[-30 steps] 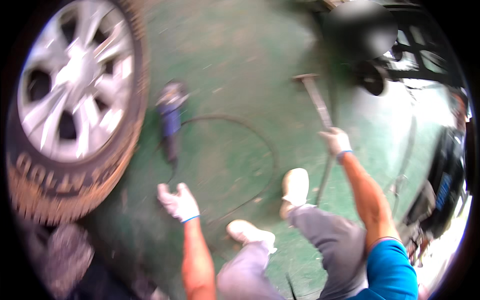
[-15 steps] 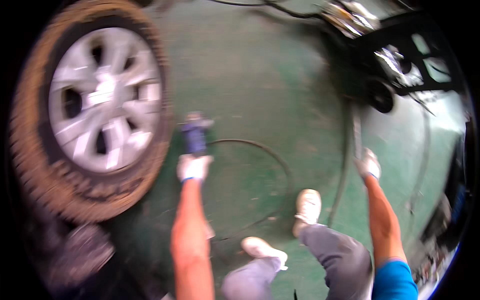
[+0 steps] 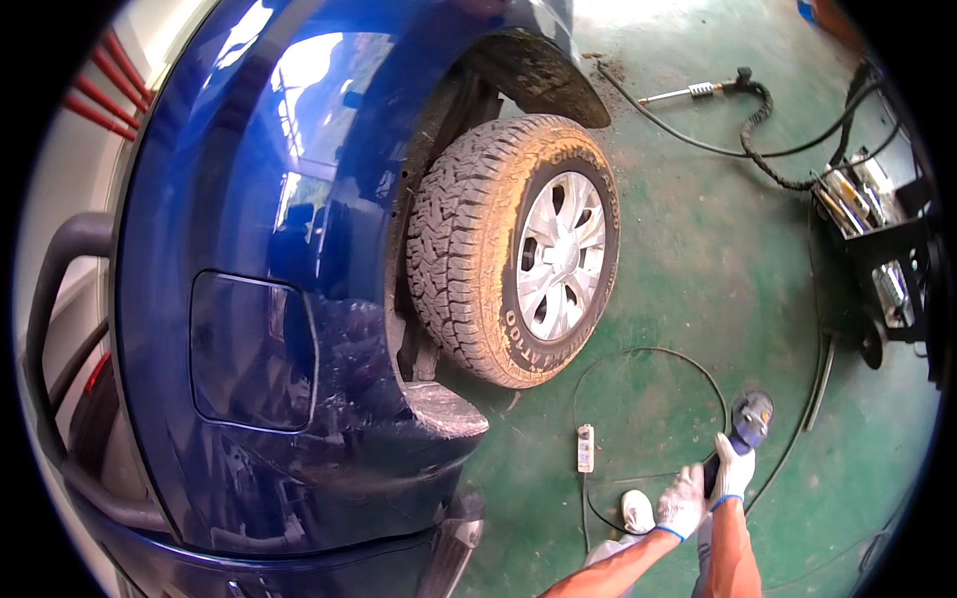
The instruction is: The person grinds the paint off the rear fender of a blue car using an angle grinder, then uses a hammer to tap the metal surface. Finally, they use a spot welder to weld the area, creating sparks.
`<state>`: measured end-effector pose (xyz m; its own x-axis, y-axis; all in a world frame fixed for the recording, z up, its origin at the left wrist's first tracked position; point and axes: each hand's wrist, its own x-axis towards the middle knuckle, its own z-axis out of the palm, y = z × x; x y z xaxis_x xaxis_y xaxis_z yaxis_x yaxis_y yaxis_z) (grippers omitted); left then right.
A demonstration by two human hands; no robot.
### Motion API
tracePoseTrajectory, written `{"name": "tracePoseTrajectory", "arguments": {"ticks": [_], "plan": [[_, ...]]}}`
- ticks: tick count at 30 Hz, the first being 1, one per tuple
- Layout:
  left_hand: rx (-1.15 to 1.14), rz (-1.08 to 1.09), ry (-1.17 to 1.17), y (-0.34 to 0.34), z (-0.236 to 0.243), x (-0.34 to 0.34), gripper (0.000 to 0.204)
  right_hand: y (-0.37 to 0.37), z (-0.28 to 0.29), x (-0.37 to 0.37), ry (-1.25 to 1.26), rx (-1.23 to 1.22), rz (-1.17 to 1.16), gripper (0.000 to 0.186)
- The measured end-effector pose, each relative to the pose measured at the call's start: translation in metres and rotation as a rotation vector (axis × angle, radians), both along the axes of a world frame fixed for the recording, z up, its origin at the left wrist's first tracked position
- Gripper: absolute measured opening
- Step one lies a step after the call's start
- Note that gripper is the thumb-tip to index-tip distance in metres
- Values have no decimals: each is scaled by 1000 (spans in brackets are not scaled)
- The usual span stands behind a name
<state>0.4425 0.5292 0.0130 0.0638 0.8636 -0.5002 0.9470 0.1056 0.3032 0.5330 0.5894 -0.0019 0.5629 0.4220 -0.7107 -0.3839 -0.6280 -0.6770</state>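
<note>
A blue angle grinder (image 3: 750, 431) with a dark round head hangs over the green floor at the lower right. My right hand (image 3: 735, 466), in a white knit glove, is closed around its body. Against its black rear end, my left hand (image 3: 683, 502), gloved alike, has its fingers curled in; they are slightly blurred. To the left stands a dark blue vehicle body (image 3: 254, 349), scuffed and whitened along the lower edge of the wheel arch (image 3: 447, 409). A mud-stained wheel (image 3: 563, 256) with a silver rim sits in that arch.
A cable loops over the floor near a white power strip (image 3: 585, 448). A metal bar (image 3: 821, 384) lies right of the grinder. Farther right stands a black wheeled cart (image 3: 902, 239) with tools. A hose-fed rod (image 3: 690, 92) lies at the back. My shoe (image 3: 637, 511) is below.
The view has swung left, bringing the vehicle in. My right hand has left the metal bar, which now lies on the floor, and has taken hold of the grinder beside my left hand.
</note>
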Motion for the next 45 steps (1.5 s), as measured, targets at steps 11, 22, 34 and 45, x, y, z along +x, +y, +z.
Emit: {"name": "tracePoseTrajectory", "arguments": {"ticks": [11,22,34,45], "plan": [[-609,313,-864,-1,111,-60,90,-36,109,-1,623,120,-40,27],[-702,304,-443,4,156,-164,86,-27,119,-120,480,-5,104,21],[-601,341,-1252,-14,270,-231,91,-18,218,-127,609,133,99,25],[-497,431,-1248,54,323,-199,79,95,384,-116,465,381,287,23]]}}
